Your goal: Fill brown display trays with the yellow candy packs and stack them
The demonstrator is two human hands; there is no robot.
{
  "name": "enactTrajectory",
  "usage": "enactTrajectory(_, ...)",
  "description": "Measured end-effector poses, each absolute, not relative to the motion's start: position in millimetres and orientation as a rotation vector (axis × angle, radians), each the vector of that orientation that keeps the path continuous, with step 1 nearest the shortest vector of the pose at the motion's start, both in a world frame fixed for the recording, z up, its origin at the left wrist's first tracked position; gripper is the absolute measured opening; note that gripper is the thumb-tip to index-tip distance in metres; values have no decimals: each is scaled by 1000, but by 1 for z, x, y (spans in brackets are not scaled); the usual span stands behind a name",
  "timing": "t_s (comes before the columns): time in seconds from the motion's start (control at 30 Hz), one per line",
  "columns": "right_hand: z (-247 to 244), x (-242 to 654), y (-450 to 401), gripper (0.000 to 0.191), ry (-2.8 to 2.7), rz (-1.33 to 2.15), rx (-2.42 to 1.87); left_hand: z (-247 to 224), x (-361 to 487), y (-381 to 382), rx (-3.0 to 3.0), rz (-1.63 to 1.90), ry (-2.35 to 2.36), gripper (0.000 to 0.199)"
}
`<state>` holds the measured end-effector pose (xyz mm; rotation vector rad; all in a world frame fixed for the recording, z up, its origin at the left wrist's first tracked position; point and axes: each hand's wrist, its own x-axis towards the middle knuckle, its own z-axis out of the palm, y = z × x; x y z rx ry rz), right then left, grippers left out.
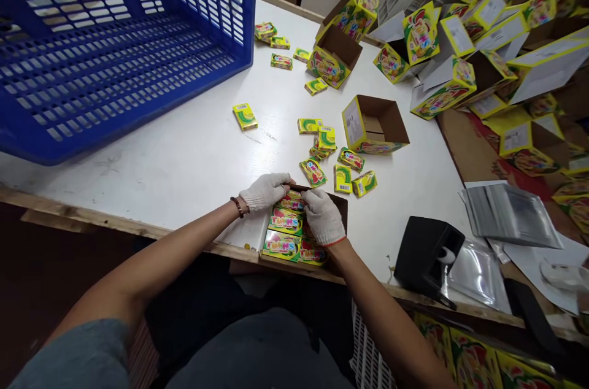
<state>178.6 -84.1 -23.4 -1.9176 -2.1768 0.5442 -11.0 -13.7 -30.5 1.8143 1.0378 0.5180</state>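
An open carton (338, 208) with brown inner walls lies at the table's front edge, holding several small yellow-green packs (281, 244) laid in rows. My left hand (267, 191), in a white glove, is at the carton's far left corner, its fingers closed on a small pack (292, 200) or the rim beside it; which one is hidden. My right hand (323, 216), gloved too, reaches over the carton's right half with bent fingers touching the far row of packs. What its fingertips hold is hidden. Several loose packs (313, 172) lie just beyond the carton.
A large blue crate (138, 113) stands at the left. Open boxes (375, 125) stand beyond the loose packs, with more boxes (444, 91) piled at the right. A black tape dispenser (426, 257) and clear plastic sheets (510, 214) are at the right front.
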Motion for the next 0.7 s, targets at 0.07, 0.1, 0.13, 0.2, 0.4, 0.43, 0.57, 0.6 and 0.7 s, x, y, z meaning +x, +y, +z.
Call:
enactTrajectory(0.07, -26, 175, -86, 34, -2236, 467, -1994, -30, -10, -10, 1847, 432, 1018, 35)
enactTrajectory(0.1, -28, 173, -87, 37, -2261, 440, -2021, -30, -12, -5, 1875, 406, 1027, 37)
enactTrajectory(0.13, -30, 172, -89, 39, -2286, 426, -2038, -29, -14, 4, 1920, 400, 1066, 36)
enactTrajectory(0.2, -34, 170, -93, 44, -2342, 425, -2048, -27, -21, 32, 2052, 443, 1279, 27)
enactTrajectory(0.4, -35, 165, -94, 42, -2398, 554, -2019, -20, -59, 140, 2075, 410, 1959, 70)
enactTrajectory(0.43, -34, 166, -93, 43, -2391, 593, -2009, -20, -65, 152, 2047, 380, 1970, 71)
enactTrajectory(0.57, -27, 181, -89, 40, -2224, 775, -1830, -20, -73, 157, 1942, 326, 1971, 66)
enactTrajectory(0.6, -23, 186, -88, 39, -2143, 782, -1773, -18, -70, 148, 1882, 388, 1920, 64)
enactTrajectory(0.7, -4, 197, -83, 38, -1916, 645, -1635, 1, -52, 99, 1683, 576, 1499, 57)
